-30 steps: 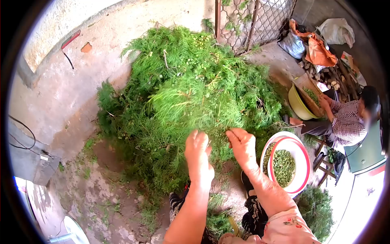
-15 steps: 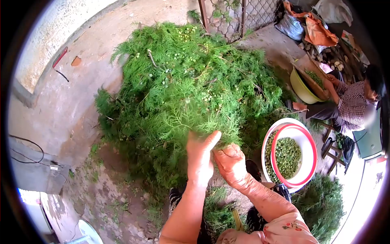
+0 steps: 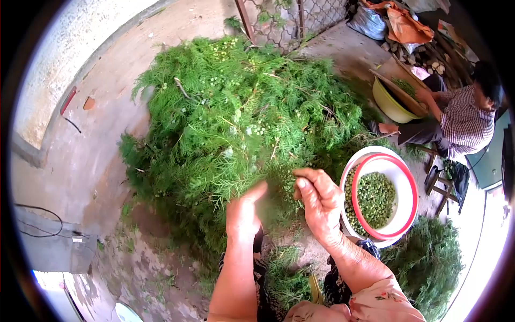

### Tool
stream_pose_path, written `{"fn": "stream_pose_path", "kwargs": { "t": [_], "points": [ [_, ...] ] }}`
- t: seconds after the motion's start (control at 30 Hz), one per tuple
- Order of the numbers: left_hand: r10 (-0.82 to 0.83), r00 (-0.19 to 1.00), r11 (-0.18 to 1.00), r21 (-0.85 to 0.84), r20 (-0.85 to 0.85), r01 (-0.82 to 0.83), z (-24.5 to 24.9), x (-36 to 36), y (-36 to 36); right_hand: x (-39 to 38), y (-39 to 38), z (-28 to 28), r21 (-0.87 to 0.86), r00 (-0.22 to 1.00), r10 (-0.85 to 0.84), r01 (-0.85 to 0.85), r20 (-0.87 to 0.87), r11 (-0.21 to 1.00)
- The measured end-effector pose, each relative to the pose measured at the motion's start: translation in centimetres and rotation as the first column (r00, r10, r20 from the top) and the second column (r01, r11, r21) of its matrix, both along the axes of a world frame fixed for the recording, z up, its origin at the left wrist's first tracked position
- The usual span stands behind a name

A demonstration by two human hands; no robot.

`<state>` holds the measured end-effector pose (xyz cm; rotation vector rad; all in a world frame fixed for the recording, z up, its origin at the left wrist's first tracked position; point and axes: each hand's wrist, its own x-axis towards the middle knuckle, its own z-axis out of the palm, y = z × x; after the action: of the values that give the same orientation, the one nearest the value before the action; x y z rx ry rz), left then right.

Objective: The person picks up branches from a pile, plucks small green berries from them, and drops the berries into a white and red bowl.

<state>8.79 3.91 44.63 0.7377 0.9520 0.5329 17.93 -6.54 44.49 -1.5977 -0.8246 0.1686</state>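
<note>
My left hand point(image 3: 242, 217) is closed round a feathery evergreen sprig point(image 3: 222, 185) at the near side of a large green heap point(image 3: 252, 102); its fingertips are partly blurred. To its right, my right hand point(image 3: 323, 206) has its fingers curled in a pinch close to some green bits. What lies inside that pinch is too small to make out. Small pale green cones show among the branches of the heap. Beside my right hand stands a white basin point(image 3: 348, 161) with a red-rimmed bowl point(image 3: 413, 201) in it, both holding many small green cones point(image 3: 375, 196).
At the right, a person in a checked shirt point(image 3: 469, 115) sits by a yellow-green tub point(image 3: 386, 104). More greenery point(image 3: 424, 268) lies below the basin, and some point(image 3: 289, 271) between my legs. Bags point(image 3: 407, 27) and firewood are at the top right, near a metal lattice point(image 3: 273, 24).
My hands have come apart: the right has moved right and up from the left, fingers now pinched. My left hand has shifted slightly left and down. The whole view has shifted a little.
</note>
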Motion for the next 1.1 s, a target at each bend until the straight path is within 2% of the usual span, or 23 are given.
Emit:
{"fn": "stream_pose_path", "kwargs": {
  "t": [0.07,0.13,0.2,0.3,0.37,0.43,0.53,0.6,0.7,0.8,0.83,0.93,0.97,1.07,1.1],
  "points": [
    [-0.03,1.0,0.999,0.042,0.004,0.029,0.0,0.1,-0.4,0.7,0.3,-0.3,0.102,0.998,-0.033,0.038,-0.053,0.994],
    [-0.049,0.999,0.995,0.091,0.005,0.048,-0.1,0.1,-0.7,1.3,0.6,-0.7,0.192,0.999,-0.021,0.015,0.031,0.981],
    [-0.142,0.99,0.985,0.096,-0.02,0.143,-0.4,0.1,-0.6,1.6,0.9,-0.4,0.24,0.997,-0.028,0.011,0.068,0.971],
    [-0.199,0.98,0.979,0.038,-0.01,0.199,-0.6,0.5,-0.9,2.2,0.5,0.0,0.092,0.992,0.021,-0.032,0.123,0.995],
    [-0.252,0.968,0.964,0.085,-0.012,0.252,-1.0,0.4,-0.9,2.5,0.4,0.5,-0.002,0.983,0.077,-0.078,0.165,0.997],
    [-0.258,0.965,0.963,0.087,0.04,0.254,-1.8,0.4,-1.1,2.5,0.2,0.2,0.002,0.987,0.098,-0.099,0.124,0.995],
    [-0.243,0.97,0.949,0.209,-0.001,0.237,-1.6,0.8,-1.6,2.5,0.1,-0.2,0.032,0.988,0.119,-0.122,0.099,0.992],
    [-0.252,0.967,0.947,0.218,0.046,0.236,-1.1,0.8,-2.0,2.7,-0.2,0.0,0.032,0.987,0.136,-0.139,0.085,0.99],
    [-0.237,0.969,0.947,0.238,0.074,0.214,-1.2,1.0,-2.3,2.2,-0.4,0.6,-0.098,0.997,0.072,-0.071,0.009,0.993],
    [-0.207,0.976,0.953,0.24,0.066,0.185,-1.2,1.2,-2.6,2.2,-0.2,-0.3,0.022,0.977,0.069,-0.066,-0.201,0.998],
    [-0.176,0.98,0.969,0.191,0.096,0.156,-0.2,1.5,-3.0,2.5,-0.2,-0.3,0.017,0.955,0.069,-0.067,-0.287,0.998],
    [-0.22,0.975,0.966,0.137,-0.014,0.22,-0.9,1.1,-2.7,2.6,0.2,-0.2,0.249,0.748,0.149,0.023,-0.647,0.968],
    [-0.221,0.975,0.964,0.147,-0.032,0.223,-1.2,1.0,-2.7,2.7,-0.4,0.4,0.25,0.595,0.185,0.027,-0.782,0.968],
    [-0.213,0.977,0.962,0.17,-0.031,0.215,-1.6,1.0,-2.8,2.9,-0.5,0.0,0.21,0.674,0.128,0.041,-0.728,0.977],
    [-0.207,0.978,0.963,0.174,-0.009,0.206,-1.5,1.2,-2.9,3.2,-0.7,0.0,0.235,0.662,0.147,0.046,-0.735,0.971]
  ]
}}
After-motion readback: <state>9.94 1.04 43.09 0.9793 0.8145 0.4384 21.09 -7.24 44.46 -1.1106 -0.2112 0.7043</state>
